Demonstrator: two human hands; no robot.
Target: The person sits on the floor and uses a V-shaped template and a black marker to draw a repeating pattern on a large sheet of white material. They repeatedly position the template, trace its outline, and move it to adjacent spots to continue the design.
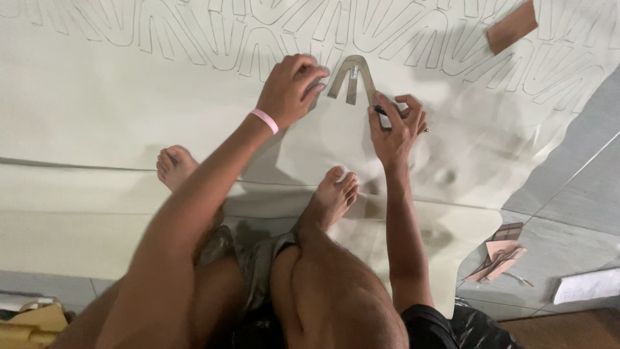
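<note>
Pale leather sheet (97, 97) on grey tiles (575, 187) | hands: left (289, 90) presses template (352, 77), right (395, 126) grips pen (382, 112)

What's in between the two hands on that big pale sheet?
In the head view, a V-shaped template lies between them on the pale sheet. The left hand presses its left leg; the right hand, holding a pen, is at its right leg.

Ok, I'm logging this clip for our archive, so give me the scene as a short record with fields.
Surface: large pale sheet spread on the floor, many traced outlines along its far edge
Left hand: presses a U-shaped template onto the sheet
Right hand: holds a pen against the template's edge
Posture: squatting, bare feet on the sheet
Nearby: spare templates on the grey tile floor
</note>
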